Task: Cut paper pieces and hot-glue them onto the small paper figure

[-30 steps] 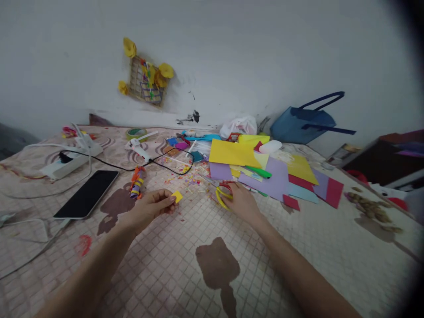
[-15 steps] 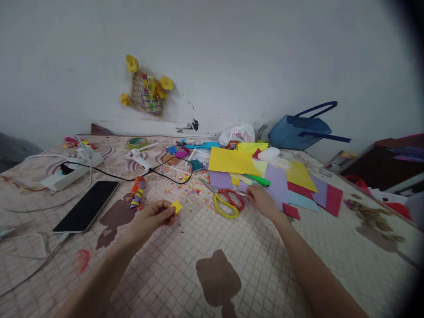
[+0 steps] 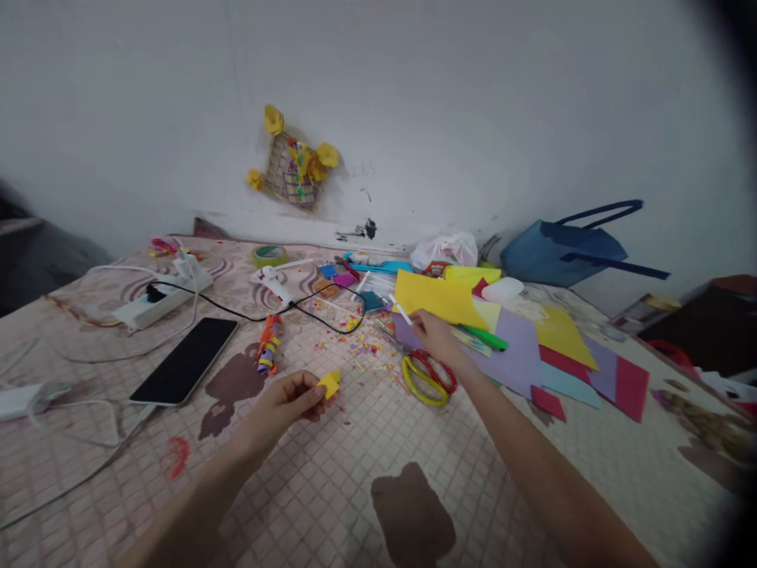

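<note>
My left hand [image 3: 289, 401] pinches a small yellow paper piece [image 3: 330, 384] just above the patterned sheet [image 3: 331, 489]. My right hand [image 3: 436, 336] reaches over the scissors [image 3: 426, 375], which have yellow and red handles, and its fingers close on a thin white stick [image 3: 403, 312] at the edge of the yellow paper sheet [image 3: 436, 298]. Coloured paper scraps [image 3: 355, 347] lie scattered between the two hands.
Purple, red and blue paper sheets [image 3: 550, 363] spread to the right. A phone [image 3: 185, 360], a power strip [image 3: 162, 298] with cables, a glue gun [image 3: 272, 282], a tape roll [image 3: 270, 254] and a rolled paper craft [image 3: 268, 353] lie to the left. A blue bag [image 3: 568, 248] leans on the wall.
My right hand let go of the scissors, moved right to the papers, then came back left and picked up the white stick. The left hand kept hold of the yellow piece. The camera turned left.
</note>
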Available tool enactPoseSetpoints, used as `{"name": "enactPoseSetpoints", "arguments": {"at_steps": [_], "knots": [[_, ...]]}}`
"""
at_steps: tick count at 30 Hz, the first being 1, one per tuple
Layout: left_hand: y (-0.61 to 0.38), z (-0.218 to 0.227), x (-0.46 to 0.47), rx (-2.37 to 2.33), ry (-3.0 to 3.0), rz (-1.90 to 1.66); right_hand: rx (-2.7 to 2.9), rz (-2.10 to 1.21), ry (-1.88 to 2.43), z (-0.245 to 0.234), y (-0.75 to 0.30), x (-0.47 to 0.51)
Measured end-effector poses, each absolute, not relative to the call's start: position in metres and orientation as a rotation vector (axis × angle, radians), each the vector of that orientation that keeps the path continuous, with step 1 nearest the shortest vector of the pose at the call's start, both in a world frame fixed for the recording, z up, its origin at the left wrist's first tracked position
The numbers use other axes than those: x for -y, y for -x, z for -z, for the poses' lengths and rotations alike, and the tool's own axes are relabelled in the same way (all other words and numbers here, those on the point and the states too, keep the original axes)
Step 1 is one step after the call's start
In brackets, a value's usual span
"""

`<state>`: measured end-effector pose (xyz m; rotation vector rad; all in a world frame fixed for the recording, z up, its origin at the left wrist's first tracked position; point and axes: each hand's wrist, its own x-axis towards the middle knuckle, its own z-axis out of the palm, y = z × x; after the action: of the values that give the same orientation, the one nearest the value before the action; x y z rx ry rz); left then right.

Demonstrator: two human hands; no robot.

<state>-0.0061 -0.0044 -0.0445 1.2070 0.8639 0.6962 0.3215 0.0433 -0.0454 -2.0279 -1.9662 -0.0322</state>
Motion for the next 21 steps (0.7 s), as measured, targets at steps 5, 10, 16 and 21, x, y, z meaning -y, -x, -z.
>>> {"name": "enactPoseSetpoints", "arguments": {"at_steps": [5,10,16,21], "knots": [[0.010,0.044,0.006,-0.888,-1.152,-0.754,1.978,0.072,2.146,0.035,-0.291,-0.117],[0.012,0.046,0.006,-0.863,-1.149,-0.775,2.098,0.000,2.258,0.032,-0.280,-0.170],[0.012,0.042,0.006,-0.896,-1.138,-0.776,2.178,-0.046,2.332,0.038,-0.283,-0.199],[0.012,0.039,0.006,-0.899,-1.122,-0.754,2.263,0.035,2.133,0.017,-0.292,-0.215]]}}
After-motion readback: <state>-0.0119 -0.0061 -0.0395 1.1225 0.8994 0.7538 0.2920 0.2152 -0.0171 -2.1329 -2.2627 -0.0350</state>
